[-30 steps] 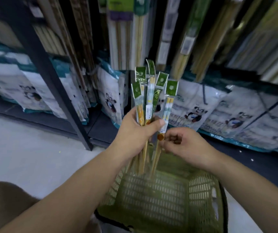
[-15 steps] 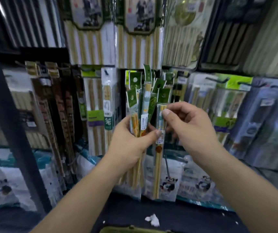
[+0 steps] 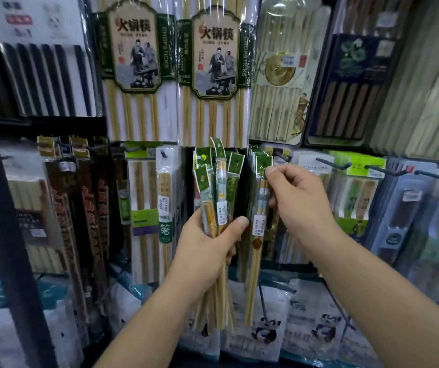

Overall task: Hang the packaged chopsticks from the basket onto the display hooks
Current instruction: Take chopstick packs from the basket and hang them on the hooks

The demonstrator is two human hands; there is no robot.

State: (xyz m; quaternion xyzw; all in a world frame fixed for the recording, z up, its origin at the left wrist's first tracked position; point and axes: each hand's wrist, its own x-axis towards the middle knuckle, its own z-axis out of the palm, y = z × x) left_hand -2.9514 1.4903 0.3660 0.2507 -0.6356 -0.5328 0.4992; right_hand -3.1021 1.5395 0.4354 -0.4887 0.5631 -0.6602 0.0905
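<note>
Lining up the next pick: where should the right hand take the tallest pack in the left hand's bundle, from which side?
Probably pinch the tallest pack below its green header tab, coming from the right. It stands clear above the bundle, the left hand wraps the lower part, and the tab should stay free for a hook. The right hand must first hang its single pack.

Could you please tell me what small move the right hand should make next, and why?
Probably slide the header hole of the single pack onto the dark hook. The right hand pinches that pack by its green header right beside the hook, where matching packs seem to hang already; the left hand grips the remaining bundle.
</note>
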